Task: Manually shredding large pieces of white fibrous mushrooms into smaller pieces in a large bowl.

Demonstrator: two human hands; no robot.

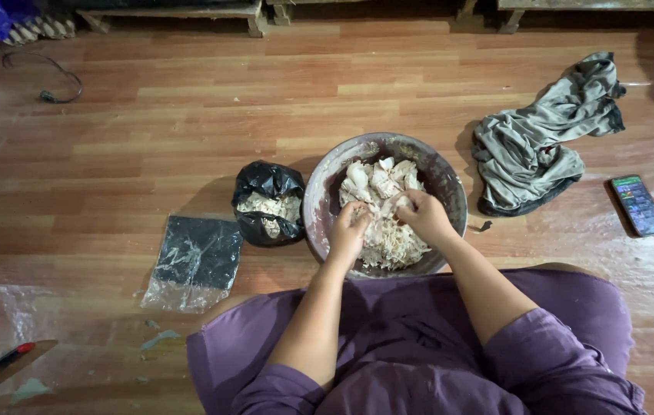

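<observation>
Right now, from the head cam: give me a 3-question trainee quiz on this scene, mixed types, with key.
1. True or false: both hands are inside the metal bowl.
2. What lies right of the bowl? A) grey cloth B) black bag C) red pen
3. Fill in: the black bag left of the bowl holds pale ____.

Key:
1. True; the left hand and right hand work the pale shredded food.
2. A; the grey cloth, with a phone beyond it.
3. Scraps.
</observation>
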